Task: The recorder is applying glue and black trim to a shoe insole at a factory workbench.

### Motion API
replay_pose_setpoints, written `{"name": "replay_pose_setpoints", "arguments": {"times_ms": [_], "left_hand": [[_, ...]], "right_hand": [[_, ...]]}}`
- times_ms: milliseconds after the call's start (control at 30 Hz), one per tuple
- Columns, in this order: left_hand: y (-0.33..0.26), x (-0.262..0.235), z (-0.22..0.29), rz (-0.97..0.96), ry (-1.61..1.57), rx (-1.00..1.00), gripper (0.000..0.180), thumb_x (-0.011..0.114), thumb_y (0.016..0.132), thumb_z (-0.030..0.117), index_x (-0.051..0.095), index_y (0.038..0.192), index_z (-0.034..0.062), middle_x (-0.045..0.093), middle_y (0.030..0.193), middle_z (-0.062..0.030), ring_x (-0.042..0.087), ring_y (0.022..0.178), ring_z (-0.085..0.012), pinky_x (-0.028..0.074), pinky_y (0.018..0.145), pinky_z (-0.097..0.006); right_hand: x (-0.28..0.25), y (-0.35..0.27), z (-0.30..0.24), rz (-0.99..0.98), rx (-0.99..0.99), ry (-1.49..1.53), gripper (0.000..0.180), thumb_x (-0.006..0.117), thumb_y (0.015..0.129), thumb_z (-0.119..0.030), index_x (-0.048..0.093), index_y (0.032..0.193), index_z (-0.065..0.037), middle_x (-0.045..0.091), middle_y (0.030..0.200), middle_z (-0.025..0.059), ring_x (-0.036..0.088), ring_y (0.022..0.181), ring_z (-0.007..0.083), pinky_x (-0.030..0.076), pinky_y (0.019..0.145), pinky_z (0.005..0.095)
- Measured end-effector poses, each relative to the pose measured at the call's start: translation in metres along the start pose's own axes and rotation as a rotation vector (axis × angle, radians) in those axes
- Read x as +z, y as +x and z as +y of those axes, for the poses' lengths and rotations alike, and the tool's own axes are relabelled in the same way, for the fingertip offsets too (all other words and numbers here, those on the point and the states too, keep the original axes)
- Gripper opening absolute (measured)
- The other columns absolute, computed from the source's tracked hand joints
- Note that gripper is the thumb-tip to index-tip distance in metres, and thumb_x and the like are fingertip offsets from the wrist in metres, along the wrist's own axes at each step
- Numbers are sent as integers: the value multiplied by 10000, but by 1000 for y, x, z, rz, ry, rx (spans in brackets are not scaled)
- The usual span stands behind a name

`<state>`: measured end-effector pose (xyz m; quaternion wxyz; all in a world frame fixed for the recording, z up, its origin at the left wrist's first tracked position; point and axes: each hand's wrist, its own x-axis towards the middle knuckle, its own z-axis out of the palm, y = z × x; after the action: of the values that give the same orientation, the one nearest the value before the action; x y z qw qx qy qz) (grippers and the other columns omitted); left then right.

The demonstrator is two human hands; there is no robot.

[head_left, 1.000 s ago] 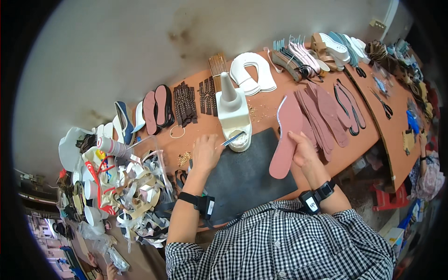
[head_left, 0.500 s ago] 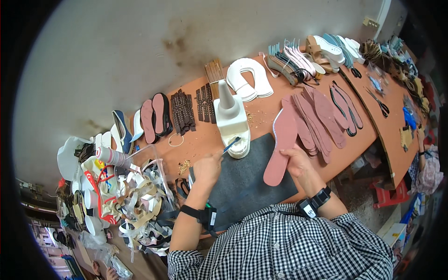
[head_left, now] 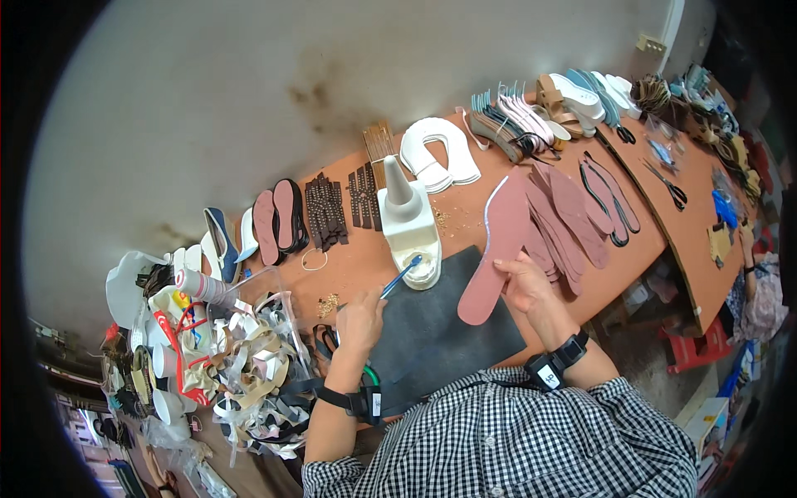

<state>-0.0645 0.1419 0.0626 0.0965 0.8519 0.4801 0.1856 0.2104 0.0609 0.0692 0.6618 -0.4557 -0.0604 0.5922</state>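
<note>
The left hand (head_left: 359, 324) is holding a slim blue brush (head_left: 400, 279), its fingers clamping together on the near end of the handle. The brush is slanting away to the far right, its tip reaching over the white paste (head_left: 425, 270) at the near end of a white stand (head_left: 408, 236); whether it is touching the paste is hard to tell. A pale grey cone (head_left: 398, 184) is rising from the far part of that stand. The right hand (head_left: 530, 285) is gripping a pink insole (head_left: 498, 232) by its right edge, the thumb pressing on the upper face and the other fingers going mostly out of sight. The insole is tilting, its near end hanging above the right part of a black mat (head_left: 440, 340), which is lying on the orange tabletop (head_left: 357, 270). Just right of the held insole, more pink insoles (head_left: 569, 212) are lying in overlapping layers. Brown studded straps (head_left: 325, 209) are lying left of the stand, while white U-shaped pieces (head_left: 465, 162) are lying beyond it. On the left, fabric scraps (head_left: 253, 357) are lying heaped. Scissors (head_left: 674, 194) are resting at the far right.
</note>
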Motion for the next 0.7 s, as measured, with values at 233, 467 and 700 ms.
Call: {"name": "replay_pose_setpoints", "arguments": {"times_ms": [233, 467, 700], "left_hand": [[-13, 7, -6, -32, 4, -42, 245, 611, 769, 170, 615, 1000, 88, 611, 834, -134, 599, 768, -296, 471, 656, -371], [-15, 8, -2, -74, 5, -54, 256, 607, 771, 163, 597, 1009, 68, 608, 853, -152, 593, 791, -311, 470, 679, -383], [-16, 9, -4, 48, -315, -237, 209, 586, 772, 103, 600, 969, 36, 612, 860, -182, 592, 773, -342, 459, 694, -390]], "right_hand": [[6, -7, 1, -14, -10, -4, 201, 566, 805, -28, 546, 1000, -76, 591, 935, 20, 549, 854, 139, 434, 780, 310], [5, -12, 0, -24, 10, -30, 203, 575, 805, -41, 532, 997, -89, 586, 907, 14, 551, 780, 127, 442, 701, 280], [6, -14, 2, -65, 13, -32, 224, 575, 810, -46, 515, 1017, -107, 577, 888, 9, 544, 745, 120, 428, 639, 263]]}}
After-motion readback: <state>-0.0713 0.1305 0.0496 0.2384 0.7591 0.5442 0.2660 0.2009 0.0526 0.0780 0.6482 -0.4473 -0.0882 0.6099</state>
